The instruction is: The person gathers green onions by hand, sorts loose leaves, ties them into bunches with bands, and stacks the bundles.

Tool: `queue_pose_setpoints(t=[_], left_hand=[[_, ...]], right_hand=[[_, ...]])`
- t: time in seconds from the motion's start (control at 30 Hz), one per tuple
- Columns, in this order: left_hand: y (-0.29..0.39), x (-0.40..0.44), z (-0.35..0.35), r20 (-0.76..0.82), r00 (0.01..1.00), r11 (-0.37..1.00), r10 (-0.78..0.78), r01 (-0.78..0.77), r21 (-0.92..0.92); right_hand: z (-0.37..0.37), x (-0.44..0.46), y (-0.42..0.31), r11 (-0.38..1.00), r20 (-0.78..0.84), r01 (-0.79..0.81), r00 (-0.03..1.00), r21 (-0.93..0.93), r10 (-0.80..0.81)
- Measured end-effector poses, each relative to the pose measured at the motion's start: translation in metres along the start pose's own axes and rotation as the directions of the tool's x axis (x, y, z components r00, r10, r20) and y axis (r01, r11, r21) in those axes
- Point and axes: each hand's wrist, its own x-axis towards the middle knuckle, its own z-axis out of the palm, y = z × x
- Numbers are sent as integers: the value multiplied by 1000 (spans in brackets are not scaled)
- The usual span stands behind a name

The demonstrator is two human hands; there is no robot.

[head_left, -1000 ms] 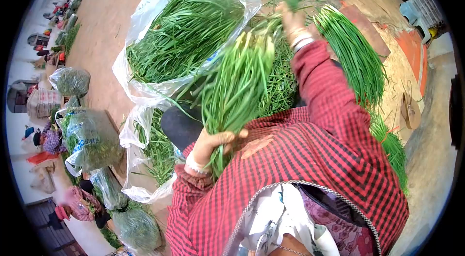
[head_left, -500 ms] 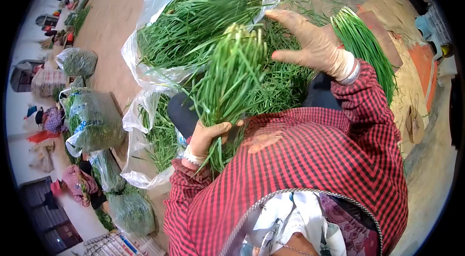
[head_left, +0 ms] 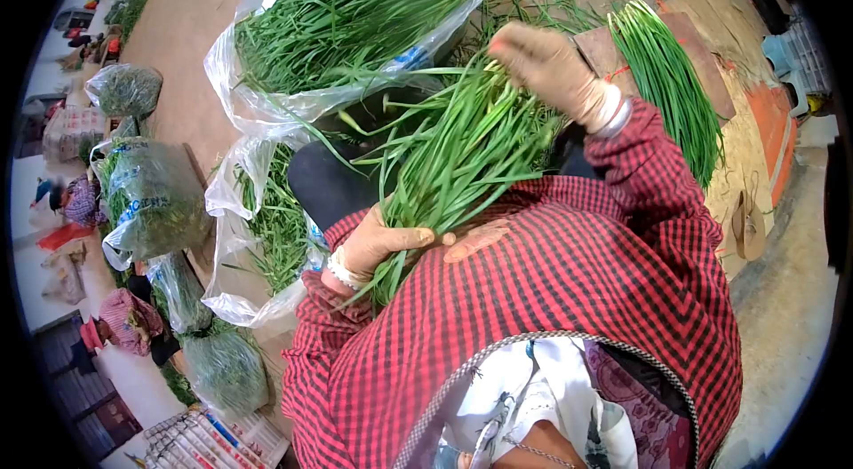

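My left hand (head_left: 378,244) is closed around the leafy end of a bunch of chives (head_left: 471,145), just above my lap. The bunch fans out up and to the right, its pale stem ends at the top, and several stems stick out to the left. My right hand (head_left: 546,69) is at those stem ends; its fingers are blurred, so I cannot tell whether they grip any. Both hands look gloved. A neat pile of chives (head_left: 671,91) lies on a brown board (head_left: 702,56) to the right.
A large clear plastic bag (head_left: 222,69) of loose chives lies open ahead, and another open bag (head_left: 233,247) is by my left knee. Filled bags (head_left: 160,207) line the left side, with a person (head_left: 131,320) in a pink hat farther off. A sandal (head_left: 748,225) lies at the right.
The bunch has tilted from nearly upright toward the right, its stems more spread. My right hand, open and apart before, has come down to the stem ends. My left hand keeps its hold.
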Motion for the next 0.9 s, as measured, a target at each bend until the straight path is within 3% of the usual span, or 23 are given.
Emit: queue_pose_setpoints(t=[0.07, 0.17, 0.2, 0.23, 0.27, 0.33, 0.4, 0.47, 0.53, 0.57, 0.6, 0.67, 0.73, 0.8, 0.83, 0.87, 0.9], left_hand=[[-1, -2, -9, 32, 998, 999, -52, 53, -9], [6, -7, -5, -38, 999, 996, -35, 37, 81], [3, -5, -7, -38, 999, 996, -36, 39, 75], [-3, -1, -10, -39, 999, 990, 20, -14, 140], [-8, 2, -14, -35, 997, 977, 73, -65, 204], [-13, 8, -15, -58, 998, 974, 20, -6, 227], [-15, 16, -11, 14, 999, 948, 29, -32, 315], [-13, 20, -5, 57, 998, 942, 4, -23, 335], [-12, 21, -1, 73, 995, 894, -66, 27, 447], [-12, 21, -2, 77, 994, 896, -81, 39, 442], [-14, 20, -3, 79, 993, 896, -85, 41, 441], [-19, 20, -8, 85, 993, 929, -86, 49, 366], [-17, 21, -6, 94, 990, 945, -102, 67, 320], [-11, 24, 3, 36, 999, 982, -4, -3, 189], [-14, 28, -7, 61, 993, 977, -105, 92, 191], [-13, 31, -8, 64, 992, 977, -107, 93, 192], [-12, 32, -9, 73, 991, 981, -108, 94, 170]], right_hand=[[-28, 4, -4, 953, -100, -301, 948, 36, 303], [-71, 13, 54, 919, -157, -390, 905, 60, 395], [-81, 13, 52, 888, -30, -391, 918, -241, 396], [-85, 14, 51, 793, 94, -319, 901, -519, 424], [-79, 10, 51, 792, 96, -319, 900, -520, 426], [-46, -2, 25, 860, 320, 172, 947, -481, -10], [-18, 1, -7, 857, 573, 229, 814, -462, 92], [15, 2, -20, 891, 677, 273, 734, -364, 52], [38, 9, -22, 975, 860, -142, 462, -169, 216], [48, 7, -12, 967, 894, -254, 434, 0, 114], [52, 3, -10, 966, 894, -258, 434, 0, 116], [59, -5, -8, 982, 789, -159, 615, 105, 15], [65, -6, 3, 963, 673, -187, 740, 192, 9], [67, -7, 8, 954, 557, -221, 828, 204, 73], [68, -6, 10, 954, 493, -221, 865, 204, 95], [74, -3, 17, 894, 444, -313, 884, 320, 150], [67, 3, 9, 881, 399, -372, 885, 292, 241]])
